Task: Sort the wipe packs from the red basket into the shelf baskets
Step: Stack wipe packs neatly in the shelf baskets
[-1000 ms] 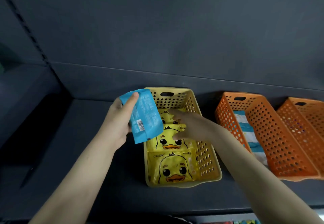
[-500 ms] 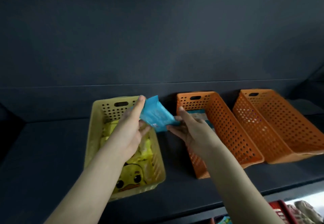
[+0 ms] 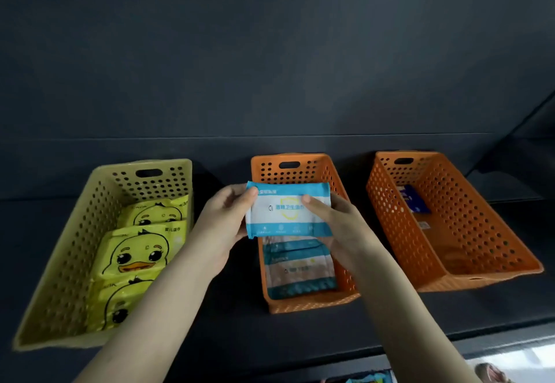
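Between both hands, over the mid basket (image 3: 260, 184): pack (image 3: 288, 211), face-up, level. L hand (image 3: 223, 226) and R hand (image 3: 333, 226) each pinch one end, thumbs on top. 0.5 s ago it was tilted, nearer the yellow basket (image 3: 99, 199); now I judge it's lined up to drop. Matching packs (image 3: 300, 268) lie nearer me than the hands. Side walls sit just beside both hands; floor beneath is hidden, prob. free.

Both hands, left hand (image 3: 223, 220) and right hand (image 3: 336, 223), hold 1 blue-and-white wipe pack (image 3: 286, 210) flat above the middle orange basket (image 3: 300, 163), between a yellow basket (image 3: 99, 190) and 1 more orange basket (image 3: 468, 202).
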Motion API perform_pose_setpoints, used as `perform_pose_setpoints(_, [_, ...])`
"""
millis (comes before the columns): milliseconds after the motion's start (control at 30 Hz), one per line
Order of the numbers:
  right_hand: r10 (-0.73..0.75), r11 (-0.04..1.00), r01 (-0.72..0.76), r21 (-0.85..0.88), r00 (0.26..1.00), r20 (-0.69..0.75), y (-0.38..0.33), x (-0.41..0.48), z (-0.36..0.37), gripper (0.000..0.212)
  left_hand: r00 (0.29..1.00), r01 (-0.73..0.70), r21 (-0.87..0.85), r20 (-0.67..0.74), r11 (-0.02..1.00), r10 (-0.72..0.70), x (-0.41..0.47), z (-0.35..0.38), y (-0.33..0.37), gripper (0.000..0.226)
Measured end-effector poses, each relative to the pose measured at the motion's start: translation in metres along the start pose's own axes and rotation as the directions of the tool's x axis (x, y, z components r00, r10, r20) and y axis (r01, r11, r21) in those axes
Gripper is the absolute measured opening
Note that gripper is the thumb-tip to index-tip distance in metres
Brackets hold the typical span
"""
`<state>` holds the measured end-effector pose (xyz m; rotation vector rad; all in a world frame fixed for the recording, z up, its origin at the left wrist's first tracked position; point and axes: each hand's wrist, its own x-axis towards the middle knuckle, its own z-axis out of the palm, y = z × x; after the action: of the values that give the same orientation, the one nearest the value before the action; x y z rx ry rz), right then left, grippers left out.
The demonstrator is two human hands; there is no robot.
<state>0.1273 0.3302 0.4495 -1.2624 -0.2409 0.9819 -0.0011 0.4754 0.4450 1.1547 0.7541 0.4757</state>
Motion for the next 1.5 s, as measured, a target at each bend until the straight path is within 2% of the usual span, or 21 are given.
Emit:
perform_pose_setpoints(100, [-0.016, 1.0, 0.016, 0.002, 1.0, -0.026, -0.002, 0.007, -0.005, 0.031, 0.996, -0.084, 0.112, -0.025, 0.99, 0.087, 0.008, 0.004, -0.002, 0.016])
perform_pose_setpoints(200, [-0.151, 0.989, 0.151, -0.007, 0.982, -0.109, -0.003, 0.014, -0.011, 0.025, 0.966, -0.229, 0.234, -0.068, 0.945, 0.251, 0.019, 0.012, -0.007, 0.015])
perform_pose_setpoints(267, [-0.231, 0.971, 0.218, -0.097, 0.962, -0.146, -0.003, 0.021, -0.018, 0.016, 0.949, -0.268, 0.293, -0.085, 0.918, 0.305, 0.029, 0.012, -0.011, 0.014])
perform_pose_setpoints(367, [-0.331, 0.901, 0.261, -0.345, 0.929, -0.163, -0.008, 0.033, -0.022, 0.003, 0.965, -0.184, 0.375, -0.105, 0.909, 0.239, 0.047, 0.005, -0.015, 0.023])
perform_pose_setpoints(467, [-0.395, 0.775, 0.234, -0.587, 0.904, -0.162, -0.004, 0.052, -0.016, 0.014, 0.99, -0.067, 0.286, -0.098, 0.956, 0.099, 0.056, 0.001, -0.019, 0.044])
perform_pose_setpoints(567, [-0.355, 0.714, 0.104, -0.692, 0.906, -0.23, -0.001, 0.073, -0.014, 0.017, 1.0, -0.008, 0.171, -0.009, 0.985, 0.01, 0.056, 0.004, -0.022, 0.045])
perform_pose_setpoints(633, [-0.323, 0.692, 0.041, -0.721, 0.91, -0.259, -0.003, 0.088, -0.013, 0.01, 1.0, -0.005, 0.181, 0.015, 0.983, 0.002, 0.056, 0.004, -0.024, 0.045])
perform_pose_setpoints(700, [-0.279, 0.668, -0.02, -0.744, 0.92, -0.276, -0.002, 0.104, -0.011, 0.013, 1.0, -0.013, 0.181, 0.019, 0.983, 0.01, 0.055, 0.003, -0.026, 0.046])
perform_pose_setpoints(800, [-0.248, 0.62, -0.061, -0.782, 0.931, -0.269, 0.009, 0.116, -0.008, 0.033, 1.0, 0.005, 0.121, 0.014, 0.993, -0.007, 0.053, 0.004, -0.026, 0.047])
perform_pose_setpoints(933, [-0.294, 0.503, 0.04, -0.864, 0.947, -0.127, 0.018, 0.116, -0.007, 0.062, 1.0, 0.021, 0.067, -0.011, 0.998, -0.021, 0.053, 0.006, -0.026, 0.044])
perform_pose_setpoints(1067, [-0.241, 0.527, 0.015, -0.849, 0.962, -0.132, 0.001, 0.108, -0.014, 0.056, 0.999, 0.049, 0.043, -0.025, 0.998, -0.048, 0.052, 0.008, -0.026, 0.047])
perform_pose_setpoints(1167, [-0.141, 0.388, 0.04, -0.921, 0.99, -0.016, -0.006, 0.088, -0.022, 0.047, 0.999, 0.044, 0.056, -0.021, 0.997, -0.042, 0.053, 0.007, -0.026, 0.047])
perform_pose_setpoints(1300, [0.005, 0.355, -0.019, -0.935, 1.0, -0.019, 0.009, 0.069, -0.025, 0.036, 0.999, 0.047, 0.05, -0.005, 0.998, -0.047, 0.055, 0.006, -0.027, 0.047])
perform_pose_setpoints(1433, [0.008, 0.134, -0.03, -0.991, 1.0, -0.03, 0.014, 0.076, -0.017, 0.045, 0.998, 0.065, 0.029, 0.007, 0.997, -0.065, 0.055, 0.006, -0.027, 0.047])
perform_pose_setpoints(1500, [-0.001, 0.074, -0.021, -0.997, 1.0, -0.022, 0.016, 0.079, -0.014, 0.049, 0.998, 0.064, 0.028, 0.014, 0.998, -0.065, 0.055, 0.005, -0.026, 0.047])
